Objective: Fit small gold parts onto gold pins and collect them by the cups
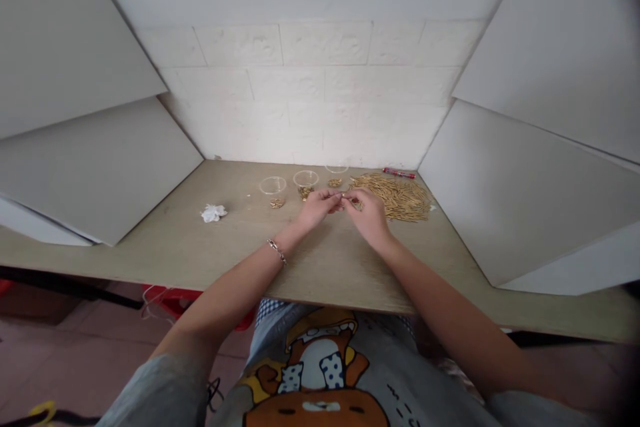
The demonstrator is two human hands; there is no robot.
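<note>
Saw a crumpled white wad (214, 213) on the olive-grey worktop (325, 267) at nine o'clock from the left hand (318, 208); noted a clear round plastic tub (273, 192) at ten. Pinched a tiny gold-coloured piece (343, 195) in a narrow grip between left hand and right hand (368, 212). Saw slender gold-coloured sticks (400, 197) heaped between two and three o'clock from the right hand.

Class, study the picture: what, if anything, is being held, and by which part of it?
A small gold-coloured piece seems pinched between the left grip and right grip; by which part cannot be told.
</note>
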